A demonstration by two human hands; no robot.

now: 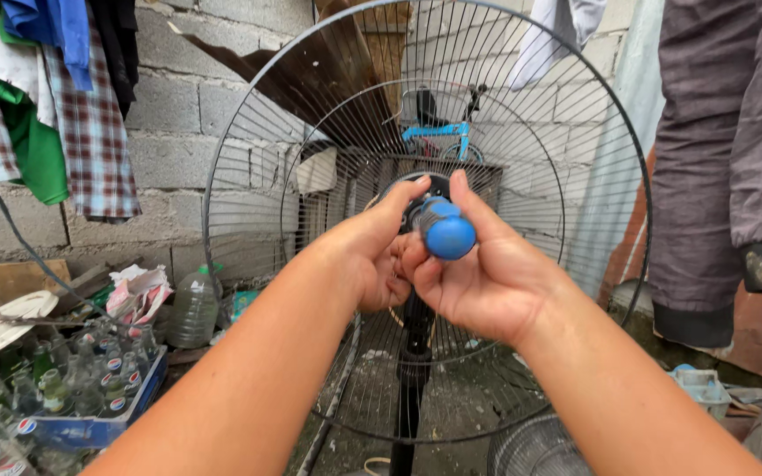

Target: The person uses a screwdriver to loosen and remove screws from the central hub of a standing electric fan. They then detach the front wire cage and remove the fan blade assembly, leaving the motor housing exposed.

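Both hands' fingers (467, 198) pinch the blue screwdriver handle (445, 233) at the fan grille (249, 132) hub.

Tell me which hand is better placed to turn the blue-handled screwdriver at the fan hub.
Right, probably. The right hand already wraps the blue screwdriver handle, which points at the hub of the fan guard. The left hand only steadies beside it, fingertips near the shaft.

Both forearms are bare, with no sleeves, watch or bracelets in view. The left hand (372, 256) and right hand (487, 278) wear no gloves or rings.
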